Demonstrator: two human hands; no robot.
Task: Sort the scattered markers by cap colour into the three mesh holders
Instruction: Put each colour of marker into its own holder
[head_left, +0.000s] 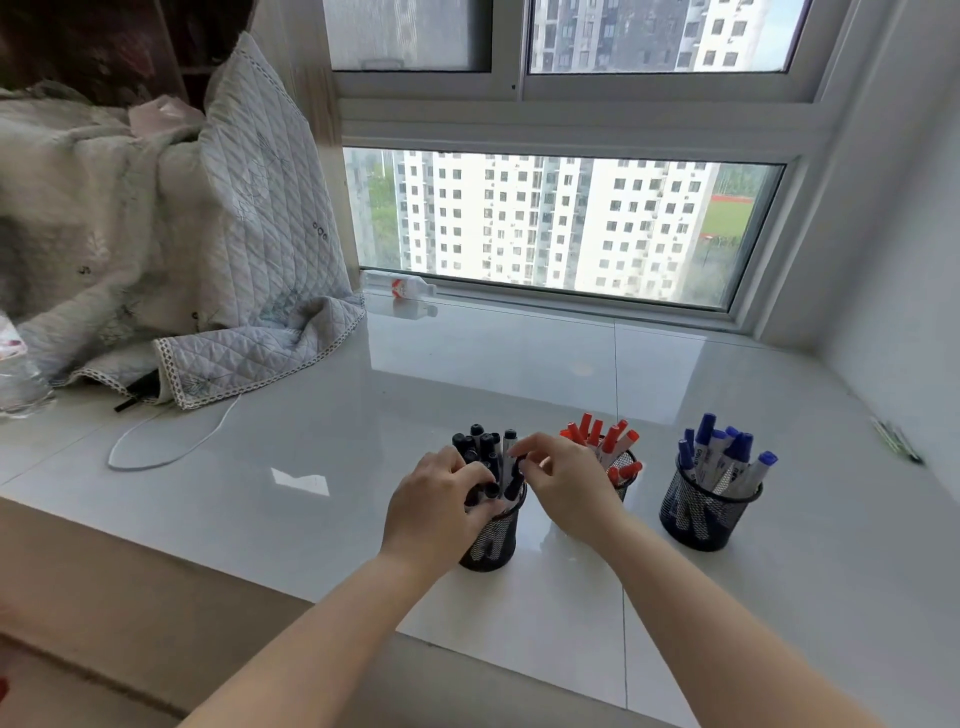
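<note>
1. Under both hands, a glossy white sill (519, 364) runs along below the window (566, 223), which shows tower blocks outside.
2. Far left of the hands, a quilt (208, 260) is heaped on the sill, its lace-edged corner lying flat on the surface.
3. Just ahead of the wrists, the left holder (493, 540) stands upright and packed with black markers (480, 444), caps up.
4. Right of that, partly hidden behind the right hand, the middle holder (626, 475) has red markers (602, 436) fanned out of its top.
5. Farther right, well apart from both hands, the right holder (709, 512) carries blue markers (727, 457).
6. Wrapped round the near rim of the left holder, the left hand (436, 509) has its fingers curled onto the black markers, pressing against a cap.
7. Beside it, over the same holder, the right hand (563, 480) pinches the top of one black marker with bent fingertips.
8. Left of the hands, a white cable (156, 452) loops across the sill from under the quilt.
9. Beyond the hands, by the window frame, a small bottle (400, 286) lies on its side.
10. Far right, near the wall, a few thin pens (896, 441) lie flat.
</note>
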